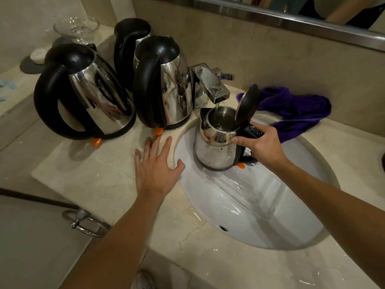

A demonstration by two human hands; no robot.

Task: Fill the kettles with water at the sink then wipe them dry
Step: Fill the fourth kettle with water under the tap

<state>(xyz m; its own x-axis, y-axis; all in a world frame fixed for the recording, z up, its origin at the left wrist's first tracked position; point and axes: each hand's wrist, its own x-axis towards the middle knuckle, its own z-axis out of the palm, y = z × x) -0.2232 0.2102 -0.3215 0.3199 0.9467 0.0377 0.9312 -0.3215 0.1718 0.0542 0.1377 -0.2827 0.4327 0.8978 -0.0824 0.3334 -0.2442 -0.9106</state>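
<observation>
A small steel kettle is held inside the white sink, upright, its black lid flipped up and open. It sits directly under the chrome tap, and a thin stream of water falls from the spout into its mouth. The right hand grips the kettle's black handle, fingers curled round it and the thumb resting against the steel body near the rim. An orange switch shows at the kettle's base.

The left hand lies flat on the marble worktop at the sink's left edge, fingers straight and spread wide, holding nothing.

Three more steel kettles with black handles stand on the worktop left of the tap: a near-left kettle, a middle kettle just beside the tap, and a rear kettle behind them, all with lids down. A purple cloth lies bunched on the worktop behind the sink, to the right of the tap. A glass bowl stands on a raised ledge at far left.
</observation>
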